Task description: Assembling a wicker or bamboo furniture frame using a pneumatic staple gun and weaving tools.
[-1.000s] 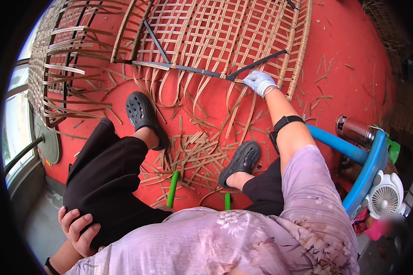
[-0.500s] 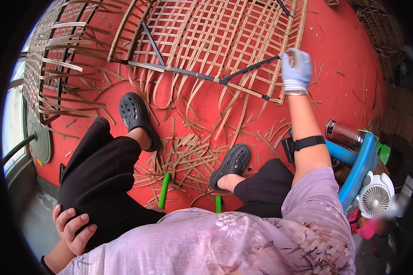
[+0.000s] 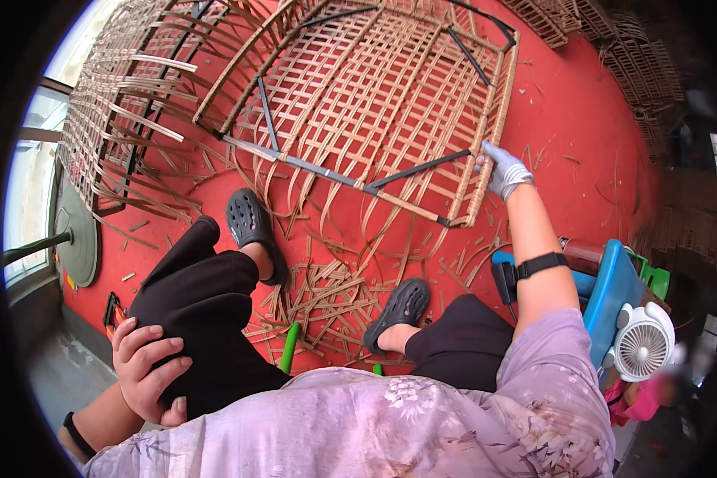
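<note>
Tan lattice panel of flat woven strips on a black metal frame point(image 3: 366, 99) is lying over the red floor point(image 3: 581, 143), beyond the person's feet; whether its near edge is touching down, I cannot tell. The fingers of the right hand, in a pale grey-white glove point(image 3: 505, 170), are gripping the panel's wrapped right border, near its closest corner. The bare fingers of the left hand point(image 3: 147, 368) are resting slightly bent and apart over a black trouser leg point(image 3: 207, 327), holding nothing.

Around the right hand, the border is running up and away, and 1 slanting black metal brace point(image 3: 422, 170) is crossing the panel's near right corner. Along the near edge, loose tan strip ends point(image 3: 303, 187) are trailing onto the floor. A black strap with a small black device point(image 3: 540, 265) is circling the right forearm; a thin black band point(image 3: 77, 436) is circling the left wrist.

Farther out, 2 dark grey clogs with round holes point(image 3: 251, 227) are standing on the floor, and short cut pieces of tan strip point(image 3: 327, 299) are lying in a heap between and below them. A bright green bar point(image 3: 290, 347) is showing just above the pale lilac floral shirt point(image 3: 350, 430).

At the left, another tan woven panel point(image 3: 123, 119) is sending loose strips out toward the first. At the right, a white round fan point(image 3: 644, 342) is sitting beside a blue plastic piece point(image 3: 617, 291).
</note>
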Demonstrator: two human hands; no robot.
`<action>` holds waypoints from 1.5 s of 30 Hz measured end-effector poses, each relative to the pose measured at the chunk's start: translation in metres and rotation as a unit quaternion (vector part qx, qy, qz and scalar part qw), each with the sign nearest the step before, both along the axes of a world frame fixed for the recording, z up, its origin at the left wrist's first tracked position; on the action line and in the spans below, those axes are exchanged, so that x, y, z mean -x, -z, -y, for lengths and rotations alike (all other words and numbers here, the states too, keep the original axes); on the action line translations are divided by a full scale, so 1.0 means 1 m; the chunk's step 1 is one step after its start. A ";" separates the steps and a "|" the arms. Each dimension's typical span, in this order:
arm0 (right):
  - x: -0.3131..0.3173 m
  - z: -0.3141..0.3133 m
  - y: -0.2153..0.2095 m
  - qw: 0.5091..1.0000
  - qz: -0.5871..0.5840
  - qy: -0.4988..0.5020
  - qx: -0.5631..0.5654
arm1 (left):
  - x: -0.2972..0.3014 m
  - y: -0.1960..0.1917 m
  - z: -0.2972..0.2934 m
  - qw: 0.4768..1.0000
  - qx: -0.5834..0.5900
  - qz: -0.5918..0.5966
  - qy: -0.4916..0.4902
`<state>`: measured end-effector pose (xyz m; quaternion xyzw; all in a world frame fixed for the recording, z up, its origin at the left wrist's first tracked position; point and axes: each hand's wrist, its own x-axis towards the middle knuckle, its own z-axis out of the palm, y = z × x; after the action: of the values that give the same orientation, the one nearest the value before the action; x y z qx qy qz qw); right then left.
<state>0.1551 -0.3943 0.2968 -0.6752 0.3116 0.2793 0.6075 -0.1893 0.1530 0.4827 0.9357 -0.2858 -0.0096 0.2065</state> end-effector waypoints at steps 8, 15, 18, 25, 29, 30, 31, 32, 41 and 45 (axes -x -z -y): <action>0.080 -0.007 -0.152 0.993 0.046 0.020 -0.105 | 0.008 -0.018 0.007 0.999 0.023 0.016 -0.023; 0.160 -0.034 -0.288 0.969 0.159 0.011 -0.189 | 0.036 -0.028 0.000 0.994 0.066 0.065 -0.064; 0.181 -0.032 -0.321 0.959 0.192 0.020 -0.208 | 0.054 -0.029 0.002 0.990 0.076 0.087 -0.077; 0.234 -0.072 -0.357 0.920 0.201 0.036 -0.333 | 0.084 -0.039 -0.003 0.988 0.044 0.095 -0.110; 0.241 -0.098 -0.360 0.901 0.186 0.044 -0.390 | 0.075 -0.062 0.002 0.981 0.137 0.068 -0.124; 0.240 -0.105 -0.360 0.889 0.181 0.056 -0.418 | 0.064 -0.076 0.016 0.960 0.229 0.069 -0.145; 0.237 -0.109 -0.360 0.875 0.184 0.072 -0.442 | 0.048 -0.091 0.033 0.931 0.324 0.066 -0.153; 0.229 -0.118 -0.354 0.865 0.194 0.044 -0.461 | 0.040 -0.115 0.048 0.934 0.329 0.090 -0.104; 0.208 -0.252 -0.352 0.898 0.131 0.007 -0.419 | -0.025 -0.208 0.150 0.959 -0.151 0.231 -0.063; 0.193 -0.287 -0.344 0.885 0.141 -0.007 -0.444 | -0.040 -0.167 0.150 0.958 -0.158 0.219 -0.093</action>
<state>-0.0381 -0.1077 0.6411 -0.3694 0.0617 0.2947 0.8791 -0.1498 0.0031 0.6499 0.9579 -0.2309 0.1699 -0.0119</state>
